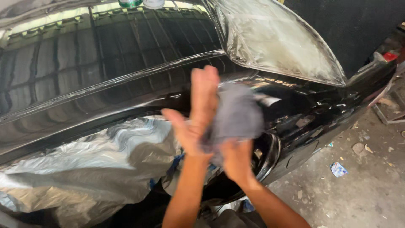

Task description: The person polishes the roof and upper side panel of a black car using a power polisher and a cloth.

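1. The left hand is showing blurred, its fingers stretched out flat and pointing upward, the palm lying against the left side of a grey cloth.
2. The right hand is gripping the cloth's lower edge; its fingertips are hiding behind the fabric, so how tightly it is closing is hard to judge, though the cloth is plainly being held there.
3. The cloth is hanging bunched between both hands, in front of the glossy black car body, close to the fender; whether it is touching the paint cannot be told.
4. The headlight above is looking cloudy and whitish under a film, so its inner parts are not readable.
5. Crinkled clear plastic sheeting is covering the wheel area at lower left, masking whatever sits behind it.
6. A chrome-ringed round opening is showing only partly, cut off by the right hand and cloth.
7. Two containers on the bonnet are being cropped by the top edge.
8. Scraps of litter are lying on the concrete floor at right.
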